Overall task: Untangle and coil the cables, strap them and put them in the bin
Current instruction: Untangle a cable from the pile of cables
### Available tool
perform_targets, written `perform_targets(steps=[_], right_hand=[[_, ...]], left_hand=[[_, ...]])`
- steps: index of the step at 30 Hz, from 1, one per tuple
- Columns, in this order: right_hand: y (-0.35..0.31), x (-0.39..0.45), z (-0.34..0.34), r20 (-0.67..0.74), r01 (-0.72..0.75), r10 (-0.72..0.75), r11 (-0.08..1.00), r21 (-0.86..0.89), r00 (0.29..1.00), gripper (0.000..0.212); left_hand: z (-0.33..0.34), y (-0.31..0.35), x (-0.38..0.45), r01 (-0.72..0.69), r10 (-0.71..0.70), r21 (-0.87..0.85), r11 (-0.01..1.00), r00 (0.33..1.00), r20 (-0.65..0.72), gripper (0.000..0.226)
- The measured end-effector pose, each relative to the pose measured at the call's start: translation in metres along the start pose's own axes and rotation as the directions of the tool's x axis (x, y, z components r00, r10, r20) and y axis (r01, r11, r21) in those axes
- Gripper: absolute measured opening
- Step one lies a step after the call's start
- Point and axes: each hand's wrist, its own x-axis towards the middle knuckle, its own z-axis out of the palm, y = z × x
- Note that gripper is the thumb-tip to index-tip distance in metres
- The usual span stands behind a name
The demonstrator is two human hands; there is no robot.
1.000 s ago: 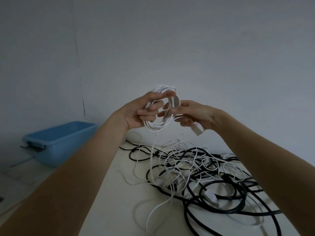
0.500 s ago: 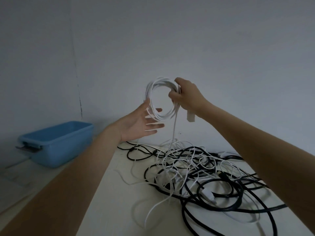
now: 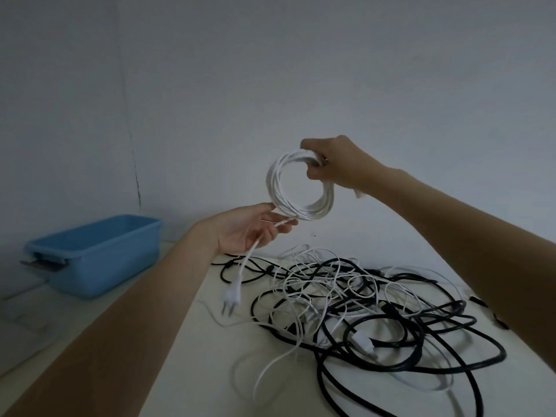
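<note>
A tangle of black and white cables [image 3: 355,308] lies on the counter [image 3: 210,371]. Above it, the left hand [image 3: 249,230] is relaxed, palm up, with the white cable's loose end running across its fingers; the plug [image 3: 231,297] dangles below. The right hand [image 3: 337,162] grips the white coil [image 3: 288,203] at its top. The blue bin [image 3: 99,260] stands far left.

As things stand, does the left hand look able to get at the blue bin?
Probably yes: the left hand has open tabletop between it and the blue bin on its own side, though the white cable tail lies across its fingers.
</note>
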Motion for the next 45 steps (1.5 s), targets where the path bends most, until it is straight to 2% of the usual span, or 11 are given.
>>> perform_targets(steps=[5, 9, 14, 17, 23, 30, 33, 35, 38, 42, 45], right_hand=[[-0.007, -0.006, 0.009, 0.106, 0.356, -0.353, 0.788, -0.502, 0.93, 0.027], [-0.004, -0.013, 0.028, 0.021, 0.541, -0.623, 0.661, -0.52, 0.782, 0.053], [0.002, -0.027, 0.046, 0.007, 0.536, -0.657, 0.608, -0.586, 0.754, 0.036], [0.008, -0.033, 0.057, -0.011, 0.472, -0.563, 0.704, -0.53, 0.827, 0.058], [0.011, -0.051, 0.072, -0.008, 0.228, -0.232, 0.963, -0.141, 0.973, 0.033], [0.004, -0.066, 0.057, -0.231, 0.028, 0.033, 0.966, 0.256, 0.972, 0.037], [-0.006, -0.054, 0.047, -0.232, -0.182, 0.354, 0.821, 0.54, 0.906, 0.053], [-0.003, -0.043, 0.043, -0.044, -0.347, 0.463, 0.72, 0.601, 0.885, 0.068], [-0.001, -0.038, 0.051, 0.282, -0.477, 0.402, 0.558, 0.679, 0.871, 0.053], [-0.003, -0.047, 0.059, 0.362, -0.459, 0.35, 0.25, 0.852, 0.864, 0.006], [-0.001, -0.053, 0.052, 0.425, -0.494, 0.389, 0.094, 0.864, 0.817, 0.012]], left_hand=[[0.004, 0.006, 0.01, -0.052, 0.038, -0.128, 0.99, 0.993, -0.113, 0.06], [0.013, 0.005, 0.018, -0.131, 0.103, -0.252, 0.959, 0.988, -0.119, 0.062], [0.018, 0.004, 0.026, -0.311, 0.241, -0.174, 0.934, 0.912, -0.332, 0.02], [0.016, 0.013, 0.028, -0.424, 0.318, -0.2, 0.883, 0.855, -0.409, 0.04], [0.026, 0.022, 0.018, -0.476, 0.473, 0.112, 0.872, 0.76, -0.445, 0.029], [0.032, 0.038, 0.013, -0.398, 0.523, 0.388, 0.831, 0.797, -0.303, 0.026], [0.034, 0.046, 0.007, -0.289, 0.497, 0.62, 0.73, 0.846, -0.192, 0.025], [0.037, 0.048, 0.003, -0.239, 0.46, 0.732, 0.638, 0.881, -0.112, 0.027], [0.043, 0.047, 0.0, -0.235, 0.427, 0.789, 0.568, 0.903, -0.038, 0.029], [0.046, 0.045, 0.001, -0.288, 0.496, 0.766, 0.575, 0.867, -0.046, 0.023], [0.044, 0.043, 0.007, -0.391, 0.595, 0.656, 0.645, 0.796, -0.11, 0.026]])
